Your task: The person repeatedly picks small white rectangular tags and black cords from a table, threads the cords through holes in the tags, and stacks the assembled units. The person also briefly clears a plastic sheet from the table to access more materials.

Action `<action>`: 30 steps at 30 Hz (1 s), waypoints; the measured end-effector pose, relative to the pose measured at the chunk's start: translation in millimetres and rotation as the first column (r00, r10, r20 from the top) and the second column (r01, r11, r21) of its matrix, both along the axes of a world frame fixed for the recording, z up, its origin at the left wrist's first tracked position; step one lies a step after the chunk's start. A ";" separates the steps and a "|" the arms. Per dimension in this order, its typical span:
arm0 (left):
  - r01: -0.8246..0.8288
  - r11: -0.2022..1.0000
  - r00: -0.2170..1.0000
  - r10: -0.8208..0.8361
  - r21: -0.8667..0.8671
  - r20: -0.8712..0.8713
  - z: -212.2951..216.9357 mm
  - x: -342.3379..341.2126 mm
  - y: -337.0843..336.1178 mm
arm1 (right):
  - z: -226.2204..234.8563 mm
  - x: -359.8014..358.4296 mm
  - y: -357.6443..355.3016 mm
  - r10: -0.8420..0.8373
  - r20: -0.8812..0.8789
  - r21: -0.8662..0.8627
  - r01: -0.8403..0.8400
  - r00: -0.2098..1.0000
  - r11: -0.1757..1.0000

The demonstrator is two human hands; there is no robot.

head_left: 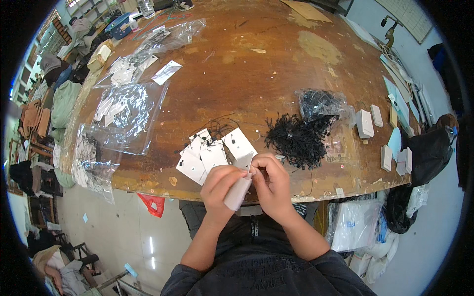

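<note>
My left hand (pixel 220 189) is closed on a white hang tag (pixel 238 194), which tilts just off the table's front edge. My right hand (pixel 271 186) pinches at the upper end of that tag, its fingertips against those of the left. What sits between the right fingertips is too small to make out. Just beyond my hands lie several white hang tags (pixel 213 154) in an overlapping fan, with black strings looped through them. To the right is a tangled heap of black tag strings (pixel 295 142).
Clear plastic bags (pixel 131 116) holding tags spread over the table's left side. A clear bag of black strings (pixel 323 104) lies behind the heap. Small white stacks (pixel 365 124) stand at the right. The worn wooden table (pixel 237 74) curves near my waist; a red bag (pixel 152 204) hangs below.
</note>
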State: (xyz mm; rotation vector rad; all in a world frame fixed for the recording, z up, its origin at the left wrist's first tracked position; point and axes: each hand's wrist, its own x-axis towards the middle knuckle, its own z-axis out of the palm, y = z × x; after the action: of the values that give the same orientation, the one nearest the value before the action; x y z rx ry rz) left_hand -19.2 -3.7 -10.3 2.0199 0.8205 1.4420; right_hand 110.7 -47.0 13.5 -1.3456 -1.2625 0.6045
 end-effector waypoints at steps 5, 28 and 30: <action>0.010 0.884 0.955 0.131 0.467 -0.268 3.5 -1.8 9.4 | 5.9 12.4 -10.8 0.019 -0.613 -0.251 -0.218 0.790 0.943; 0.396 0.628 0.745 0.207 -0.670 0.634 -4.1 -6.6 8.2 | 7.3 95.0 -82.4 0.143 0.721 -0.127 -0.074 0.678 0.989; 0.345 0.617 0.788 0.219 -0.707 0.576 -6.6 1.1 0.2 | 19.8 101.0 -67.8 -0.036 0.471 0.020 0.030 0.882 0.999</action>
State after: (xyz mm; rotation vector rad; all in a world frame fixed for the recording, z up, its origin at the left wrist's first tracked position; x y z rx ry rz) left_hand -18.2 -3.5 -16.9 0.7940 0.8456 1.2354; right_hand 211.7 -114.7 33.3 -1.5573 -1.6240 0.2442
